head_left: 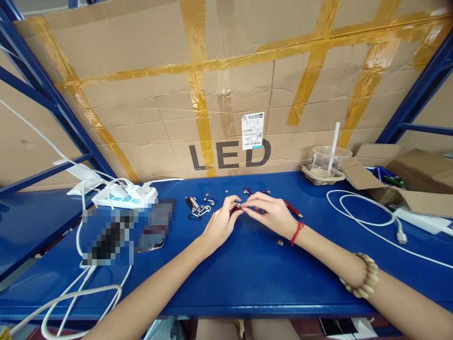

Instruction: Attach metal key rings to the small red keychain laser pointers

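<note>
My left hand (220,222) is closed around a small red tube (235,208), which looks like a keychain flashlight body. Fingertips of my right hand (271,213) pinch a small silver piece (239,206) at the tube's end; its exact kind is too small to tell. Left of the hands lie several black, silver and blue keychain flashlights (195,205) with carabiner clips (204,210). Small silver discs, like button cells (227,191), are scattered behind them. Partly hidden past my right hand is a red tube (293,208). A small metal part (279,242) lies nearer me.
On the left are a white power strip (123,196), a phone (157,224) and looping white cables (81,295). A lidded cup with a straw (327,160) stands at the back right. Beside it are an open carton (421,200) and a coiled white cable (368,222).
</note>
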Available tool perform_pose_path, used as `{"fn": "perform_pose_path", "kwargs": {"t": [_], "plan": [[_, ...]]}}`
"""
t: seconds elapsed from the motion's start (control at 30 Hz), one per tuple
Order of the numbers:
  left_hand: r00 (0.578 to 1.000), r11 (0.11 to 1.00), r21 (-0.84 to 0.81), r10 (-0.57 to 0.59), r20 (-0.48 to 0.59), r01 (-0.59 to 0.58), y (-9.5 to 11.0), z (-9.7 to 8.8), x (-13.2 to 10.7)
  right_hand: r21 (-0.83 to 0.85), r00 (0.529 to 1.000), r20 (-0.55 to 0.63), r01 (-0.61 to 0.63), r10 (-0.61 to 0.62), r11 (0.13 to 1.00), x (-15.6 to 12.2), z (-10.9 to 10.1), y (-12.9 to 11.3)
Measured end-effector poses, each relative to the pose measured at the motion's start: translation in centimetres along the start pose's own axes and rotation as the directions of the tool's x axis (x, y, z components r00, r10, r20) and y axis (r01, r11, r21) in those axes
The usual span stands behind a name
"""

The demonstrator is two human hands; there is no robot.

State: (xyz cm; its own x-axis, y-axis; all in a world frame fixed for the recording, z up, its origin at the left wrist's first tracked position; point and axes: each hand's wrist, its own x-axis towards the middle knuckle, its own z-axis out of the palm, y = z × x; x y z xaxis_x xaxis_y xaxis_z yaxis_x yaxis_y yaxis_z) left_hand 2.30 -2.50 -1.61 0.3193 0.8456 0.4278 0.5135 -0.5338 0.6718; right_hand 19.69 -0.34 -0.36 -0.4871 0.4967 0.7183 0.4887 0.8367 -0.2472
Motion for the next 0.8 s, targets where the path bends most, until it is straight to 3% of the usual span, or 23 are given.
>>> {"fn": "perform_pose_path", "kwargs": {"t": [0.2, 0.43, 0.63, 0.8], "plan": [[1.000, 1.000, 0.006, -0.021, -0.002, 0.021, 0.1, 0.2, 0.1, -0.007, 0.970, 0.162, -0.184, 0.183, 0.983, 0.2, -0.2, 0.0], [0.968, 0.982, 0.155, -0.071, -0.239, 0.111, -0.3, -0.1, 0.4, -0.242, 0.922, 0.133, -0.325, 0.363, 0.914, 0.5, -0.3, 0.9], [0.978, 0.975, 0.210, -0.025, -0.206, 0.069, 0.2, -0.1, 0.2, -0.422, 0.819, 0.184, -0.434, 0.544, 0.796, 0.9, -0.7, 0.9], [0.979, 0.979, 0.195, -0.016, -0.204, 0.057, 0.1, -0.1, 0.2, -0.328, 0.764, 0.227, -0.524, 0.604, 0.786, 1.0, -0.9, 0.9]]}}
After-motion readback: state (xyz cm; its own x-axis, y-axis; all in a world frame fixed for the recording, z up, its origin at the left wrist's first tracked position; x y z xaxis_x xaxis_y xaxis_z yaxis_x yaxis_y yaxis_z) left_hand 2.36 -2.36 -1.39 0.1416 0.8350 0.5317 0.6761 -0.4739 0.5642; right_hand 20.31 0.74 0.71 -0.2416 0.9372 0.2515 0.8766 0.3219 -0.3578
